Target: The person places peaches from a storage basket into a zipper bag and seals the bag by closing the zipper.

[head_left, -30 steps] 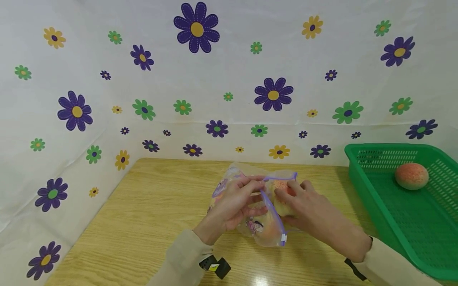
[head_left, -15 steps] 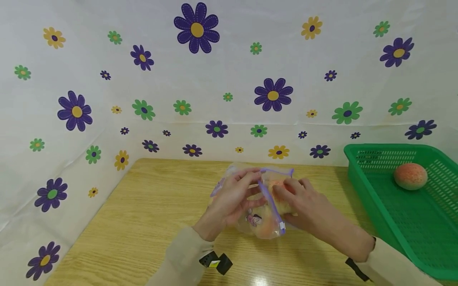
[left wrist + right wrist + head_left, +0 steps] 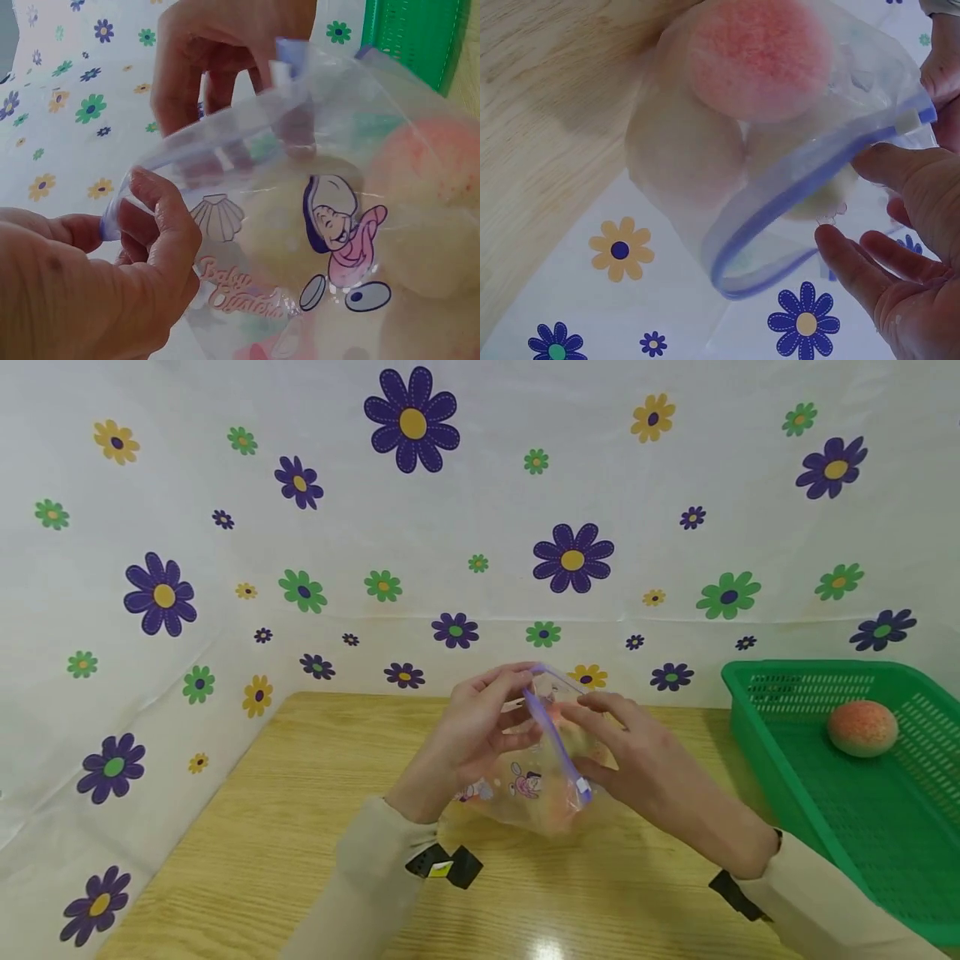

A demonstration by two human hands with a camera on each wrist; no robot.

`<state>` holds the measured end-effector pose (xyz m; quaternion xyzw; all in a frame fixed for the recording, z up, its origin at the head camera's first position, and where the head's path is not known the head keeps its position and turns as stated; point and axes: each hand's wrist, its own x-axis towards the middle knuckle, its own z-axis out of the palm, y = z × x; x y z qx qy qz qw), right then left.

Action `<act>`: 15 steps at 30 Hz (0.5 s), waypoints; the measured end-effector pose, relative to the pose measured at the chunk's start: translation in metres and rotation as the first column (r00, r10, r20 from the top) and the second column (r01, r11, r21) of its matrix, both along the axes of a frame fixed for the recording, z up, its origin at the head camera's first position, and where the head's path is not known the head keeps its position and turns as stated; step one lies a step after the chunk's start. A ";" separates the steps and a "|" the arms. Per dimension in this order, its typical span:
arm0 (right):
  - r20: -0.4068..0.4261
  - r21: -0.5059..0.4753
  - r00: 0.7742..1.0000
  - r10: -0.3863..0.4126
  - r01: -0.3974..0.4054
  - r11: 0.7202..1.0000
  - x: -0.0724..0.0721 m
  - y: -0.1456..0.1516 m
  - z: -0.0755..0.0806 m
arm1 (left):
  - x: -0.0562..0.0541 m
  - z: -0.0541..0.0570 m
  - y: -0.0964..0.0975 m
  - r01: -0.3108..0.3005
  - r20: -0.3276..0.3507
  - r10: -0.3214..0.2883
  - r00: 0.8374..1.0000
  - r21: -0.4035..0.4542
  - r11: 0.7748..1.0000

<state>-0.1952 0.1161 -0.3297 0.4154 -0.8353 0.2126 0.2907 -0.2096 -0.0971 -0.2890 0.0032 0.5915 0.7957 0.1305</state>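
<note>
A clear plastic zip bag (image 3: 517, 806) with a purple zip strip (image 3: 553, 737) holds several peaches (image 3: 761, 60). Cartoon prints (image 3: 337, 232) decorate its side. My left hand (image 3: 472, 722) pinches one end of the mouth between thumb and fingers, lifting that end. At the opposite side, my right hand (image 3: 652, 756) has its fingers spread at the gaping mouth; the thumb lies against the zip strip near the white slider (image 3: 907, 121). No peach is in the right hand. In the right wrist view the left hand is mostly hidden behind the bag.
To the right stands a green plastic basket (image 3: 787, 785) with one peach (image 3: 862, 728) inside. The wooden table (image 3: 285, 827) ends at a white flower-printed cloth (image 3: 480, 485) behind and on the left. Both wrists wear black straps.
My left hand has raised the bag's mouth up and leftward, and the bag stands more upright. My right hand has come off the peach it was touching; that peach now lies within the bag.
</note>
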 end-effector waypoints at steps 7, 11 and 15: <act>-0.011 0.019 1.000 -0.004 0.004 1.000 0.002 0.005 -0.001 | -0.001 -0.009 -0.011 -0.017 0.055 0.017 0.998 0.009 1.000; -0.034 0.036 0.999 -0.015 0.016 0.999 0.005 0.017 0.006 | -0.002 -0.013 -0.016 -0.040 0.065 0.040 0.997 -0.007 0.999; -0.054 0.072 0.996 -0.073 0.077 0.994 0.008 0.030 0.015 | -0.003 -0.016 -0.019 -0.034 0.057 0.038 0.998 -0.062 0.997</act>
